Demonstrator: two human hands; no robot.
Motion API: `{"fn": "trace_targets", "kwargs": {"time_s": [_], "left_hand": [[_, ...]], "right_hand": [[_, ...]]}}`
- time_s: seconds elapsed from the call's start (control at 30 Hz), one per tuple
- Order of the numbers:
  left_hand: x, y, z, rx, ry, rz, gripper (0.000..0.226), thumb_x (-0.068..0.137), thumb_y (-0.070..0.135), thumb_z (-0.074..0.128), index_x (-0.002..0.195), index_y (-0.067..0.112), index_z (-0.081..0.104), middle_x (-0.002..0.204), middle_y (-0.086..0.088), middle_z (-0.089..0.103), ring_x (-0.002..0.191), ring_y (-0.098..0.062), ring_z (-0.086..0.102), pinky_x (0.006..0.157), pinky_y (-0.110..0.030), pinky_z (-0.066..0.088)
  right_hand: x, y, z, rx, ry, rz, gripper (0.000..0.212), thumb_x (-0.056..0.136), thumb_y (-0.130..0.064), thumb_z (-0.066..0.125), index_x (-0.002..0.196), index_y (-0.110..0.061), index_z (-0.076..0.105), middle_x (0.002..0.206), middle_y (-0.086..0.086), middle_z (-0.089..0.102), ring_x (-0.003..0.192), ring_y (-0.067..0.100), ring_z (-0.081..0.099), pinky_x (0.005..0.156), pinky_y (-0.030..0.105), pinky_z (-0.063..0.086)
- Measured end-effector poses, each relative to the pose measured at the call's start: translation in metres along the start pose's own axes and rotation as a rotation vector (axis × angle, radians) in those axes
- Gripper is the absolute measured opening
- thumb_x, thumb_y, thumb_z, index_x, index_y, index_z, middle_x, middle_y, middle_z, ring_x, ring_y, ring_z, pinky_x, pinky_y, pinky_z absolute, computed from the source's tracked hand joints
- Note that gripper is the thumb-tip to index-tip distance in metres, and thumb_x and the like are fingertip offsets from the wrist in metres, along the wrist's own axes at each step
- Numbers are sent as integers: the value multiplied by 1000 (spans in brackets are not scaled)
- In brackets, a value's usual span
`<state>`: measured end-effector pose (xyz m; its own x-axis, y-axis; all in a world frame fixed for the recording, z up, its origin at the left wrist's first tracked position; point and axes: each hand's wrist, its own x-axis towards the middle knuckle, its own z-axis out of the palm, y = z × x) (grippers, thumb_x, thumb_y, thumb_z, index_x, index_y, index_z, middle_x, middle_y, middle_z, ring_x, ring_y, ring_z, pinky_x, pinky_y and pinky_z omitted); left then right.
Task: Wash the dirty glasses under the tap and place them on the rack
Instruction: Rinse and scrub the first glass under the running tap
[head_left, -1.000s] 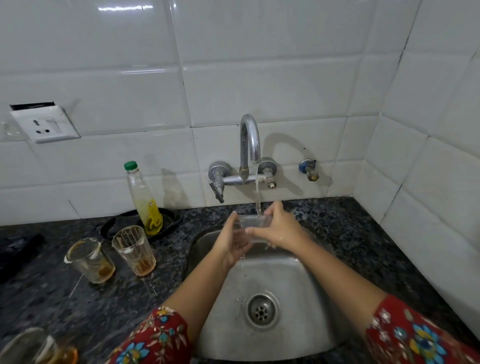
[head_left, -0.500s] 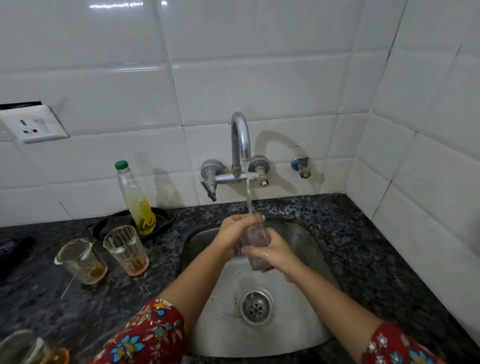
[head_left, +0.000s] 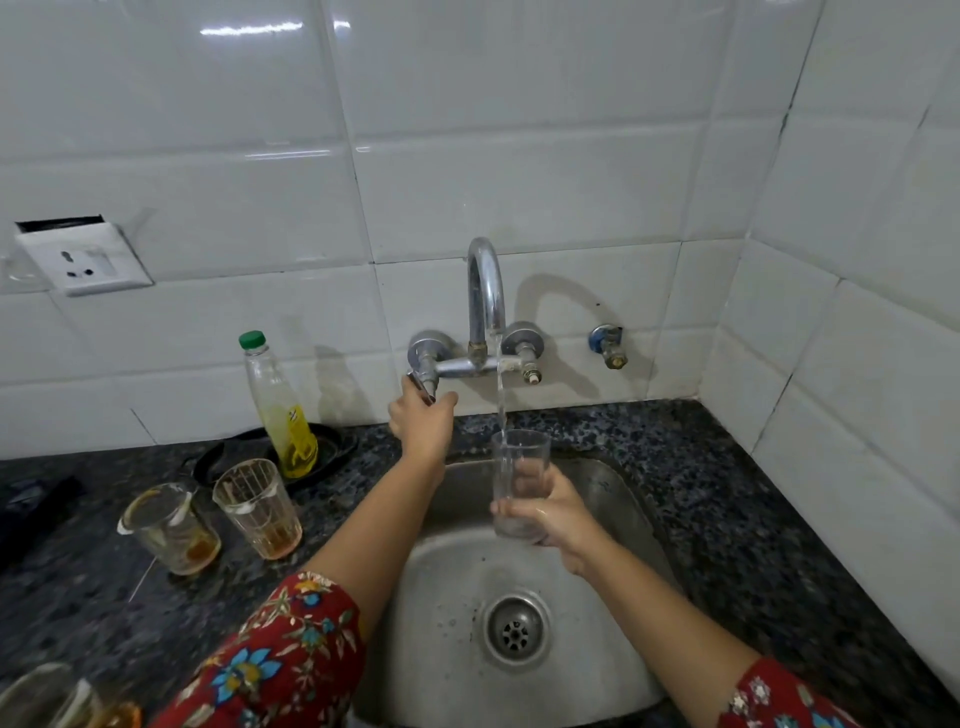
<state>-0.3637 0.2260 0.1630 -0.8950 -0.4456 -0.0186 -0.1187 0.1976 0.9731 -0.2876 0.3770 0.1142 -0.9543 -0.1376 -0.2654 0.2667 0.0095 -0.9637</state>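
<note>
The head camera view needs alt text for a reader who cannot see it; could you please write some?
Over a steel sink, the right hand holds a clear glass upright under the running tap while the left hand grips the tap handle. Two dirty glasses and a soap bottle stand on the dark counter to the left.

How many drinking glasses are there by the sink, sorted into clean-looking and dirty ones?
Clear glass held under the tap: 1, the clear glass in the right hand.
Glasses with brown dregs on the counter: 2, the left dirty glass and the right dirty glass.
Glass cut off at the bottom-left edge: 1, the partly visible glass.
Total: 4
</note>
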Motion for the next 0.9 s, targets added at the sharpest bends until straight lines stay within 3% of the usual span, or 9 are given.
{"fn": "trace_targets", "kwargs": {"time_s": [0.13,0.2,0.33,0.47,0.6,0.73,0.9], "left_hand": [[-4,-13,2,170,-77,-11,75,89,13,51,154,32,17,137,-9,30,128,-32,29,109,-46,35],[-7,-14,-1,269,-89,37,78,90,17,54,153,38,13,137,-8,29,126,-29,28,111,-44,32],[-8,-11,-14,435,-101,70,76,89,27,59,151,44,18,136,-8,32,127,-28,29,110,-41,23],[-29,-24,-19,277,-163,29,58,93,31,59,146,36,37,144,-5,26,135,-25,22,114,-43,21],[-62,-49,-21,226,-191,4,42,96,35,54,137,29,50,141,-5,31,138,-25,24,113,-37,21],[-86,-72,-25,333,-206,42,41,97,37,52,137,29,48,141,-4,33,137,-23,26,114,-39,22],[-101,-84,-22,352,-213,4,43,96,40,53,136,26,49,141,-2,35,136,-22,27,110,-35,25]], "right_hand": [[3,5,-1,-107,-26,-9,79,58,-5,87,118,-20,38,111,1,63,100,13,60,72,29,50],[5,7,0,-41,7,28,72,61,-6,85,114,-20,39,110,0,63,97,15,61,73,34,50],[5,9,-7,73,3,67,57,64,-5,82,108,-18,49,111,1,61,100,23,61,74,41,53],[-1,13,-18,-71,2,22,59,58,-10,87,109,-20,59,111,1,63,96,19,62,65,34,53],[-6,11,-28,-189,118,-37,68,53,-14,91,108,-18,51,107,-2,55,93,14,55,69,31,51],[-8,-2,-32,-289,126,-111,79,50,-16,93,112,-21,44,112,-2,49,105,18,50,88,42,51],[-6,-17,-34,-336,125,-285,87,50,-17,93,116,-22,37,119,-3,47,109,17,50,86,29,43]]}}
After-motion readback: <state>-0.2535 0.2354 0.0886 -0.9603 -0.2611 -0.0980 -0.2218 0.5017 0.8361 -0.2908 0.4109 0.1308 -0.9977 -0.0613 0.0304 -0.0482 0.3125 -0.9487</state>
